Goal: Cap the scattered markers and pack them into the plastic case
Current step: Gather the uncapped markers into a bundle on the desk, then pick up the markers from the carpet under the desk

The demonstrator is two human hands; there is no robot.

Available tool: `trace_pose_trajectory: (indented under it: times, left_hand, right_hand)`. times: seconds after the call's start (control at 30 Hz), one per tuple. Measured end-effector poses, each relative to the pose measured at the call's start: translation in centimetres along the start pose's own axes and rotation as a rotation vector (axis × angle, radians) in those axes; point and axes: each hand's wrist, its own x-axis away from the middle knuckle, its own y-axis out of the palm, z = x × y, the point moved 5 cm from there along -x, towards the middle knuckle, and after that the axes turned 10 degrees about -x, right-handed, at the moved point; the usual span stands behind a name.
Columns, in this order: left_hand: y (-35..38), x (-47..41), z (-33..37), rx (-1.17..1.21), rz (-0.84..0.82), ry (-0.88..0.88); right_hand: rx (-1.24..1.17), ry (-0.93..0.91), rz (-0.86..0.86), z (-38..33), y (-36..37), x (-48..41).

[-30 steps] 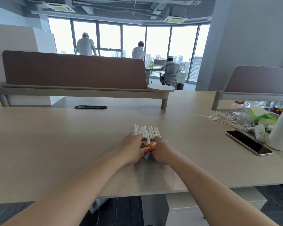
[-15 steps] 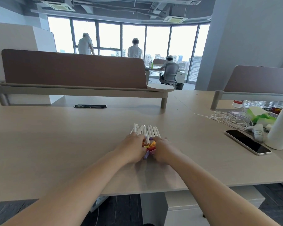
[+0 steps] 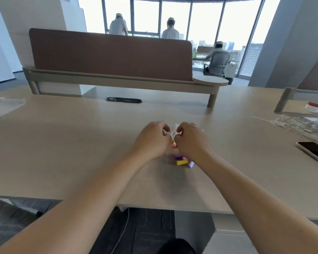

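A bundle of white markers (image 3: 173, 132) with coloured caps lies on the desk between my two hands. My left hand (image 3: 152, 141) curls around the bundle from the left and my right hand (image 3: 190, 141) curls around it from the right. Purple, pink and yellow caps (image 3: 182, 160) stick out below my hands, just above the desk top. Most of the white barrels are hidden by my fingers. A clear plastic case (image 3: 5, 105) lies at the far left of the desk.
A black phone (image 3: 313, 153) lies at the right edge, with a tangle of white cables (image 3: 297, 125) behind it. A black cable port (image 3: 124, 100) sits mid-desk. A brown divider panel (image 3: 110, 55) stands behind. People stand and sit by the windows.
The view has turned left and down. My hands have closed in over the markers, covering the white barrels that showed before. The caps now stick out below my hands.
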Motion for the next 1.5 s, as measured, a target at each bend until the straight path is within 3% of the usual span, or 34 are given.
trace_pose_trajectory:
  times: [0.27,0.47,0.93,1.13,1.5]
  left_hand:
    - [-6.6,2.4,-10.0,0.011,0.178,-0.245]
    - [-11.1,9.9,-14.7,0.0,0.243,-0.395]
    - [-21.8,35.3,-15.0,-0.197,0.438,-0.715]
    - [-24.6,42.7,-15.9,-0.239,0.498,-0.862]
    - [-27.7,53.9,-18.6,-0.25,0.513,-0.976]
  right_hand:
    - [-0.142,-0.181,-0.19,-10.2,9.2,-2.4]
    - [-0.24,-0.245,-0.275,-15.8,13.0,3.1]
    - [-0.467,-0.561,-0.58,-28.6,14.8,24.5]
    - [-0.474,-0.667,-0.67,-31.2,16.2,31.4]
    - [-0.444,-0.76,-0.822,-36.4,19.2,41.1]
